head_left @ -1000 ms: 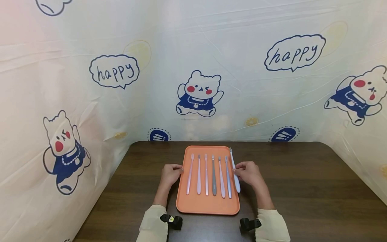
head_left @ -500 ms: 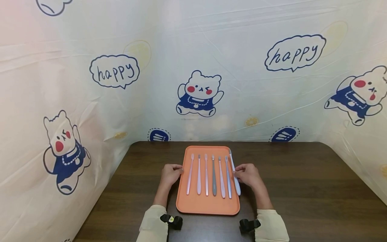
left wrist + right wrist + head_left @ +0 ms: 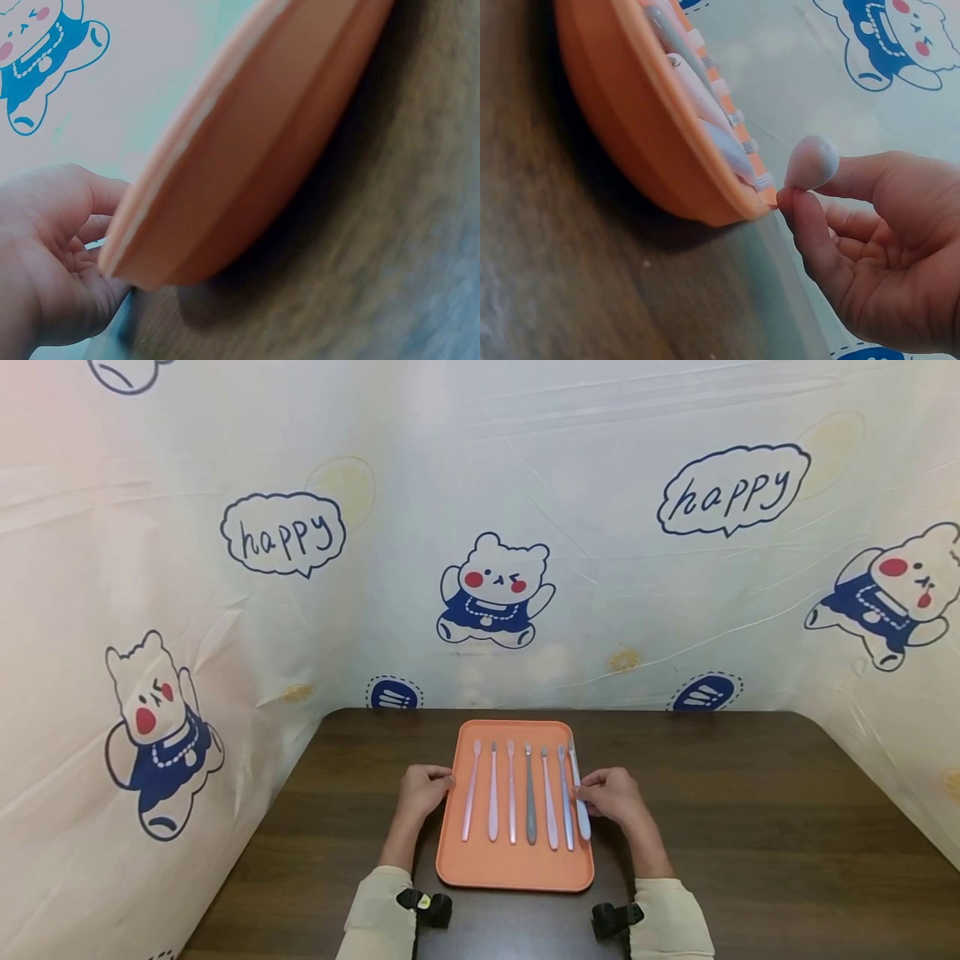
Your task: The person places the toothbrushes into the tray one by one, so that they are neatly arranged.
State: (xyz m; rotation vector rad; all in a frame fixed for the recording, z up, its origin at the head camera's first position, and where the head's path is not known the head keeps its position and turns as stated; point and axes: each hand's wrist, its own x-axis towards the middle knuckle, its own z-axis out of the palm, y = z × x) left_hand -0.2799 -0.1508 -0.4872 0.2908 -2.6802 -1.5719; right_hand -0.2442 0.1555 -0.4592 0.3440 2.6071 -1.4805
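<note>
Several slim toothbrushes, pink, grey and bluish, such as the grey toothbrush (image 3: 531, 810), lie side by side in an orange tray (image 3: 517, 872), heads pointing away from me. My left hand (image 3: 423, 791) holds the tray's left rim, which passes between its thumb and fingers in the left wrist view. Between thumb and fingers, my right hand (image 3: 613, 793) pinches a pale blue-white toothbrush (image 3: 582, 818) over the tray's right rim. In the right wrist view, the rounded handle end of this pale toothbrush (image 3: 814, 163) points at the camera, apart from the other toothbrushes.
The tray stands on a dark wooden table (image 3: 750, 818). A pale curtain (image 3: 600, 527) printed with bears and lettering hangs behind the table and along both sides. Black wrist cameras sit on both sleeves.
My right hand has brought the pale toothbrush a little left and lowered its head end toward me, from the tray's right edge to over its rim. The left hand stays put.
</note>
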